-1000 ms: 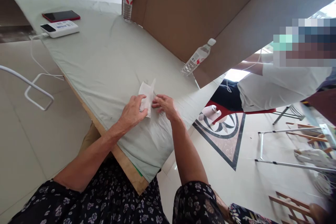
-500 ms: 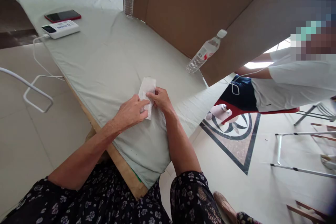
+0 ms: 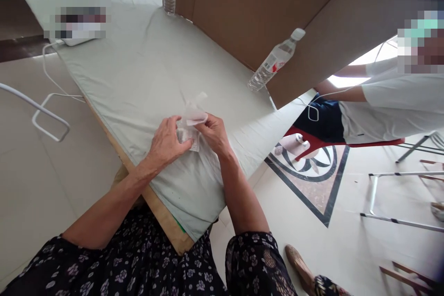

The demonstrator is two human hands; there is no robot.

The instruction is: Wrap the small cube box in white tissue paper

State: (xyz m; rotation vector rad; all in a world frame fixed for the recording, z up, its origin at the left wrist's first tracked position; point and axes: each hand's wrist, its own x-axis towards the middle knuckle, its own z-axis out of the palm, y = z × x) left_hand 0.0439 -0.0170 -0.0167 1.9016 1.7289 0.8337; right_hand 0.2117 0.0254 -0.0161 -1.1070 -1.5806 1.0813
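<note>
A thin white tissue-like sheet [image 3: 195, 116] is between my two hands over the near corner of the table. Its upper part is folded up and blurred, while the lower part lies flat on the cloth. My right hand [image 3: 214, 133] pinches the folded part at its right side, thumb against fingers. On the left, my left hand [image 3: 168, 138] holds the lower part with its thumb on top. The index finger is at the sheet's upper left edge, with a gap between it and the thumb.
A pale green cloth [image 3: 138, 78] covers the table. Water bottles [image 3: 274, 64] stand by a large brown cardboard panel [image 3: 243, 14]. A white device [image 3: 83, 41] with a cable, partly pixelated, lies far left. At right sits a person in a white shirt [image 3: 391, 101].
The sheet's upper part has been lifted and folded over by my right hand. My left fingers have spread and moved slightly left. The view has shifted a little.
</note>
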